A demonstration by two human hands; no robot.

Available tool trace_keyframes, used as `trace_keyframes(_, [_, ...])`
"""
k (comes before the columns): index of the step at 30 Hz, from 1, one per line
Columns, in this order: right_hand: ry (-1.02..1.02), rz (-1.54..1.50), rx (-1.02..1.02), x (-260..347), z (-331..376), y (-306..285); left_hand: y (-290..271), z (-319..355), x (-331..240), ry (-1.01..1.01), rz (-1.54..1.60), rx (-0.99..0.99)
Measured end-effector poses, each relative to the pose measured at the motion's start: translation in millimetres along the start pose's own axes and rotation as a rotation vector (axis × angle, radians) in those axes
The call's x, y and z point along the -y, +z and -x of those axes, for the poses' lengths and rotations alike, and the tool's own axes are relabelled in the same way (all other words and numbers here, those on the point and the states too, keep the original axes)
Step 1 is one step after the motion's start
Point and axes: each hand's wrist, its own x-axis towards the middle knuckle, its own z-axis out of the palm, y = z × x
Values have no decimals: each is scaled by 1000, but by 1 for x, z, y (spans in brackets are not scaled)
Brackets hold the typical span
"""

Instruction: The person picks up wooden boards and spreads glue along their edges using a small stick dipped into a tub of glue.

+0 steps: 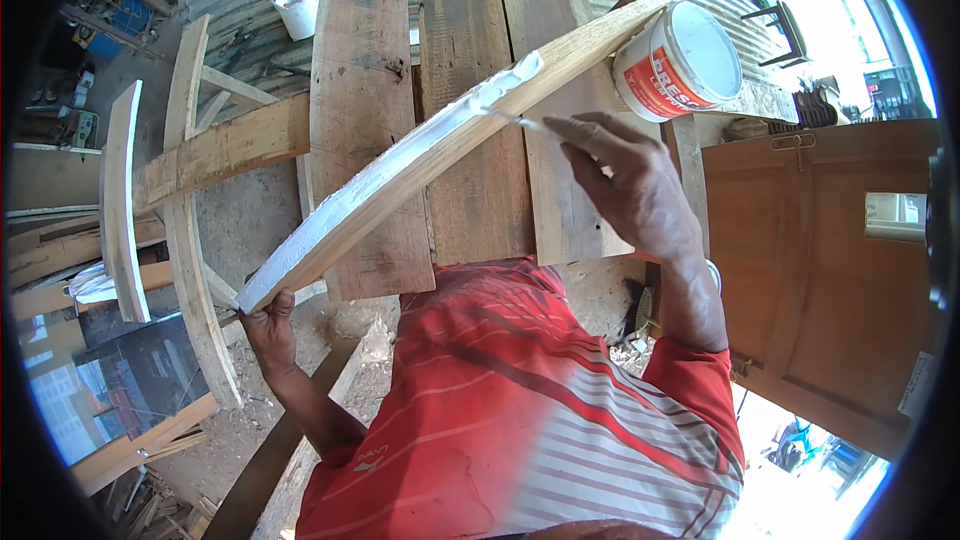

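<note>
A long wooden plank (400, 202) slants across the work surface, its near left end raised in my left hand (271, 338). Fingers and thumb close around that end. A white paste (370, 180) coats the plank's upper strip, smooth toward the left end and lumpy near the far end. My right hand (640, 185) pinches a thin stick-like tool (515, 120), blurred, whose tip touches or hovers close to the paste; which, I cannot tell. Beside the plank's far end stands a white bucket (665, 75) with a red label and pale contents.
Several wide boards (470, 160) form the work surface. A small white pail (296, 10) stands at the far left. A second plank with a white face (122, 200) leans at left near a wooden frame (185, 240). A brown door panel (800, 240) is at right.
</note>
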Motion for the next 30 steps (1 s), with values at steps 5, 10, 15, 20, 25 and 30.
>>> trace_keyframes(5, [210,127,-251,-35,-1,-19,-2,-1,4,5,10,13])
trace_keyframes(10, [231,322,-260,-54,-3,-19,3,-3,-3,22,9,12])
trace_keyframes(15, [129,204,-163,-25,-2,-19,3,-3,-2,21,4,0])
trace_keyframes(20, [44,272,-223,-26,-13,-11,2,-2,0,18,0,-6])
trace_keyframes(25, [150,192,-134,-34,-14,-11,0,-1,2,-7,7,-23])
trace_keyframes(30, [201,-10,-28,-16,-12,-18,2,-3,-1,29,-32,0])
